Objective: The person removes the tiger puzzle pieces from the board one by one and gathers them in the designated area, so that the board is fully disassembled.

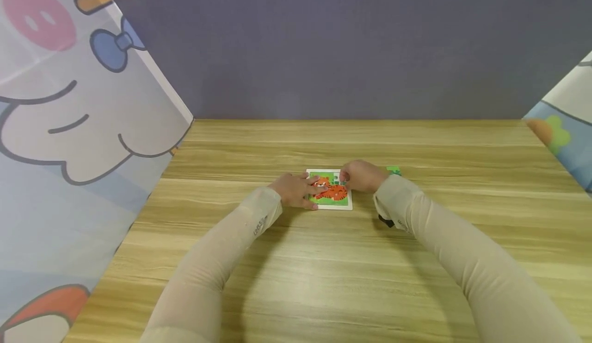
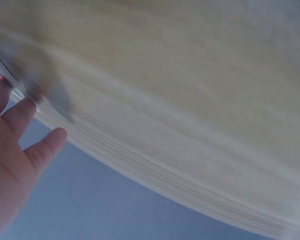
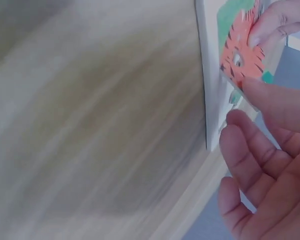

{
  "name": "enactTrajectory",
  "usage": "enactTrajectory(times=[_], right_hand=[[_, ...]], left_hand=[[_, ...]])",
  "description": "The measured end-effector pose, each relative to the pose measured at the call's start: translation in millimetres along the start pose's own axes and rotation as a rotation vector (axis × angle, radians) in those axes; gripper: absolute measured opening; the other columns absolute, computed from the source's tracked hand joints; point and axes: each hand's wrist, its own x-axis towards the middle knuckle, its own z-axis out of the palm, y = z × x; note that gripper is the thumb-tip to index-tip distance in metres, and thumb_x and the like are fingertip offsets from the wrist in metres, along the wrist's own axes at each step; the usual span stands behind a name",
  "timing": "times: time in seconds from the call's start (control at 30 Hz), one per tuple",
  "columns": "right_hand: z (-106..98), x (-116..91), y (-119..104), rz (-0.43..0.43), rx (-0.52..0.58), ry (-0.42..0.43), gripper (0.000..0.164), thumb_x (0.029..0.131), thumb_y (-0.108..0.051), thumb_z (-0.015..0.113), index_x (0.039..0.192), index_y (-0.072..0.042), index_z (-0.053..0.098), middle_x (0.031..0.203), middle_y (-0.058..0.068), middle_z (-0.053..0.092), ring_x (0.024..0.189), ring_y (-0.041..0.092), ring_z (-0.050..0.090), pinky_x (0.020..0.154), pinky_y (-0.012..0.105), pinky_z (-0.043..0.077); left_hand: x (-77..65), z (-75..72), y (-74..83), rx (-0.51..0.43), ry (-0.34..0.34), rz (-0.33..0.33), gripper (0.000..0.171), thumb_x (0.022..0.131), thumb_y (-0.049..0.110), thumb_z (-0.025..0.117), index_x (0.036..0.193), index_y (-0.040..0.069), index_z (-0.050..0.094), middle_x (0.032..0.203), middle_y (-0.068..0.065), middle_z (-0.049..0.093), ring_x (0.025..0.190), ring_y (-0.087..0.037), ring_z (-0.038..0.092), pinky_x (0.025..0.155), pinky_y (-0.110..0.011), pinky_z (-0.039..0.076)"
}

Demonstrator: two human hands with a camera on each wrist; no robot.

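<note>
A jigsaw puzzle point(image 1: 329, 202) of an orange tiger on green, in a white frame, lies flat on the wooden table. My left hand point(image 1: 296, 190) rests on its left side, palm down with fingers spread over the tiger. At the upper right part of the puzzle, where a pale gap shows, is my right hand point(image 1: 363, 175), its fingers curled. Thumb and fingertips pinch a small green puzzle piece point(image 3: 234, 98), mostly hidden by them. The tiger's eye and stripes show beside the thumb in the right wrist view. Only the left hand's outer fingers point(image 2: 50, 145) appear in the left wrist view.
Another green puzzle piece point(image 1: 393, 170) lies on the table point(image 1: 296, 271) just beyond the right wrist. A dark grey panel point(image 1: 347, 50) rises behind the table's far edge. Cartoon-printed cloth point(image 1: 83, 137) hangs at the left, and more at the right.
</note>
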Motion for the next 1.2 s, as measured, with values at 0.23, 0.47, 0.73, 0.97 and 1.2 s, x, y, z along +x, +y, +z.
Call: enactTrajectory(times=[0.23,0.47,0.73,0.97,1.2], right_hand=[[10,-4,4,-0.034,0.087,0.096,0.005,0.085,0.002,0.064,0.087,-0.003,0.066,0.08,0.005,0.062,0.073,0.019,0.053,0.071,0.036,0.046],[18,-8,5,-0.075,0.165,0.214,0.013,0.084,0.004,0.062,0.095,0.002,0.07,0.092,0.014,0.07,0.084,0.024,0.063,0.08,0.041,0.052],[17,-9,14,-0.043,0.247,0.241,0.017,0.086,0.004,0.058,0.098,0.005,0.071,0.09,0.013,0.07,0.079,0.019,0.06,0.073,0.034,0.051],[15,-14,24,0.026,0.313,0.237,0.021,0.091,0.003,0.054,0.106,0.007,0.069,0.099,0.018,0.07,0.073,0.016,0.057,0.066,0.03,0.047],[12,-26,40,0.054,0.342,0.263,0.024,0.093,0.005,0.052,0.111,0.009,0.067,0.104,0.024,0.067,0.068,0.017,0.061,0.064,0.031,0.05]], left_hand=[[-3.0,-1.6,-0.2,0.003,-0.003,0.012,0.066,0.095,0.059,0.04,0.152,0.035,0.018,0.159,0.002,0.008,0.145,-0.026,0.009,0.113,-0.053,0.017],[0.1,2.5,-1.0,0.022,0.018,-0.022,0.066,0.094,0.062,0.04,0.152,0.038,0.018,0.159,0.004,0.008,0.145,-0.024,0.01,0.113,-0.052,0.02],[-0.5,1.3,0.8,0.002,0.019,-0.002,0.066,0.094,0.06,0.042,0.152,0.038,0.018,0.159,0.004,0.008,0.145,-0.024,0.01,0.112,-0.053,0.02],[-3.4,1.6,0.2,-0.018,0.024,0.009,0.066,0.094,0.059,0.042,0.152,0.036,0.019,0.159,0.002,0.008,0.145,-0.026,0.01,0.112,-0.053,0.022],[-5.3,0.3,0.5,-0.081,0.012,0.018,0.065,0.095,0.055,0.044,0.152,0.036,0.019,0.159,0.003,0.006,0.146,-0.026,0.007,0.113,-0.056,0.017]])
